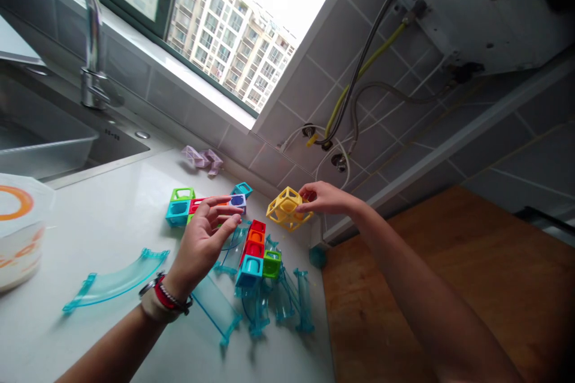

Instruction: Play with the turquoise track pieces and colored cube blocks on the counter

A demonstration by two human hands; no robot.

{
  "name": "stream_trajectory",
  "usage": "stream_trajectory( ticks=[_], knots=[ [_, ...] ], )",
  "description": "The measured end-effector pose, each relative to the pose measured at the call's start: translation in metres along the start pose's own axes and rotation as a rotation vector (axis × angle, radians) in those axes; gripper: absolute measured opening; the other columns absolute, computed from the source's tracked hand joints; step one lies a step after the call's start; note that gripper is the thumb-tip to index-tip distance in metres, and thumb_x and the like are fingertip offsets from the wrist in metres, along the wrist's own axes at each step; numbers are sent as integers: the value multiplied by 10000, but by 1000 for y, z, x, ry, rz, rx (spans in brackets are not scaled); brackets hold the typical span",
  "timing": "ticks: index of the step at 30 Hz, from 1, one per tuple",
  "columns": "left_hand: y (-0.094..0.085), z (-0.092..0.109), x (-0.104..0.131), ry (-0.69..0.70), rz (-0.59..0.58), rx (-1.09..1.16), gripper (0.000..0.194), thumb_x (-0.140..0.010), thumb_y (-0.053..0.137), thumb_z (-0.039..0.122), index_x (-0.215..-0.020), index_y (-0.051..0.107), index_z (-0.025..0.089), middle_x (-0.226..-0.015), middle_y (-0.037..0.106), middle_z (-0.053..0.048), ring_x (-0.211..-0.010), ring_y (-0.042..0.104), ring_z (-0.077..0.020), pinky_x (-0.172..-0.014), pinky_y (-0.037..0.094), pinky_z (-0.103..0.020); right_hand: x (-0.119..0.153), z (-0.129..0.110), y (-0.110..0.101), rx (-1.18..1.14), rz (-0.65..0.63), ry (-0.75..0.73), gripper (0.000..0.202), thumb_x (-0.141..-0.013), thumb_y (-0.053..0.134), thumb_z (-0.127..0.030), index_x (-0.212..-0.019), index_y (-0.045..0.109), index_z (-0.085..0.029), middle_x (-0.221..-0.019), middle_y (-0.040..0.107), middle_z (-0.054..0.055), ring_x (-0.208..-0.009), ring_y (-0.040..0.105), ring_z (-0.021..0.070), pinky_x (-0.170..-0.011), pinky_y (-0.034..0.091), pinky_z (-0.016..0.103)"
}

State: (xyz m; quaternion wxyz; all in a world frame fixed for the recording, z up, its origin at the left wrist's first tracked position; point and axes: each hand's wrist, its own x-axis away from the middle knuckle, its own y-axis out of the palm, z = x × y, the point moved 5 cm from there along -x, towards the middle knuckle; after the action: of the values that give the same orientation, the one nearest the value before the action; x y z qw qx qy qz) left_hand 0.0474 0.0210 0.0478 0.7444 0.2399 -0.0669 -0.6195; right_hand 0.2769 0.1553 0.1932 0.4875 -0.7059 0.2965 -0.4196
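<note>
Left hand, yellow block in right

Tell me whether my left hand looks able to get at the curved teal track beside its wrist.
Probably yes: the left hand looks open, with nothing visible in its grip, and nothing seems to lie on the curved teal track.

Blocks on counter, sink left
</note>
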Motion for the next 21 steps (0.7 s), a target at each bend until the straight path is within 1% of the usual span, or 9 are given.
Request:
stream_trajectory(
  ticks=[2,5,7,10,12,17,21],
  knots=[
    [-2,0,-1,-30,19,37,472,-871,746,418,-1235,570,176,-1050,723,-85,-912,718,-228,-796,564,-341,-13,23,6,77,42,76,441,-770,833,-465,-1081,745,-165,-1007,769,67,-877,695,205,-701,490,248],
    [-1,-1,-1,-48,-1,46,384,-881,734,417,-1151,603,177,-970,734,-62,-828,708,-202,-767,552,-327,-34,51,22,140,60,156,390,-788,841,-400,-1074,749,-152,-1061,768,96,-946,702,246,-764,509,277],
    [-1,-3,0,-45,-16,35,322,-902,713,410,-1106,613,182,-941,732,-50,-805,701,-189,-767,548,-323,-47,68,32,180,58,207,356,-839,811,-386,-1085,733,-141,-1091,752,103,-994,698,260,-838,535,325],
    [-1,-5,0,-34,-14,25,271,-925,692,398,-1084,621,190,-909,724,-33,-790,693,-175,-763,543,-314,-67,90,46,225,36,275,315,-959,697,-377,-1184,675,-158,-1201,694,93,-1052,682,246,-915,568,424],
    [-2,-6,1,-30,-11,22,254,-933,686,393,-1078,626,193,-894,723,-29,-786,689,-171,-764,541,-312,-78,101,52,250,14,311,312,-997,649,-368,-1242,643,-174,-1262,659,91,-1077,673,242,-924,579,451],
    [-2,-6,2,-39,-10,18,236,-937,684,397,-1046,642,193,-891,727,-34,-787,688,-173,-769,545,-319,-103,123,66,309,-24,369,331,-996,652,-355,-1276,626,-180,-1300,639,102,-1100,665,248,-929,580,454],
    [-1,-5,4,-43,-1,29,231,-934,690,392,-1044,648,194,-882,729,-34,-788,689,-179,-772,548,-325,-115,136,76,322,-35,391,342,-994,655,-355,-1285,621,-179,-1301,638,101,-1103,665,251,-927,580,458]
  ],
)
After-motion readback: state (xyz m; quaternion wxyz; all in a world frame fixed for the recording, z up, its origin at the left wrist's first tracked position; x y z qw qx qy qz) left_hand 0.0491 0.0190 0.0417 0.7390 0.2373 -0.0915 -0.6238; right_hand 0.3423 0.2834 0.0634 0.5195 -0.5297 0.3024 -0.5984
